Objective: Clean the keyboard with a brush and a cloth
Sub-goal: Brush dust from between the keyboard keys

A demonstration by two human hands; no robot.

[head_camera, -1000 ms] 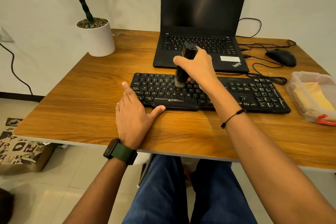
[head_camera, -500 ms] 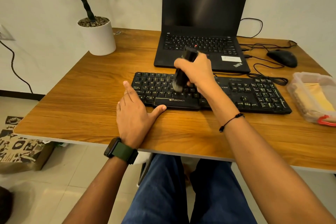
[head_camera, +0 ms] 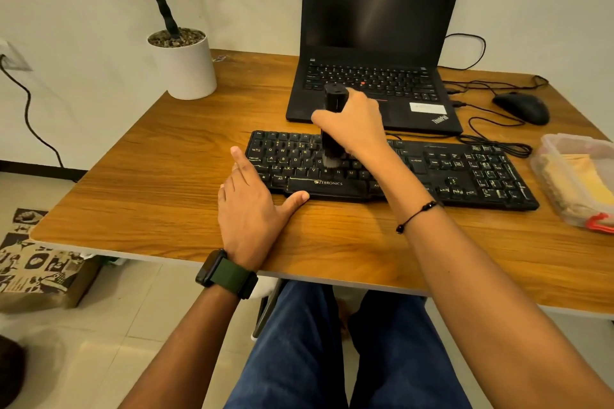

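Observation:
A black keyboard lies across the wooden desk in front of me. My right hand grips a black cylindrical brush, held nearly upright with its bristles down on the middle letter keys. My left hand lies flat on the desk, fingers spread, its thumb against the keyboard's front left edge. A yellow cloth sits folded inside a clear plastic box at the right.
An open black laptop stands behind the keyboard. A black mouse with looped cables lies at the back right. A white plant pot sits at the back left corner. My legs are under the desk's near edge.
The brush went from upright to tilted and back to upright while staying on the middle keys. My left hand has kept its place beside the keyboard.

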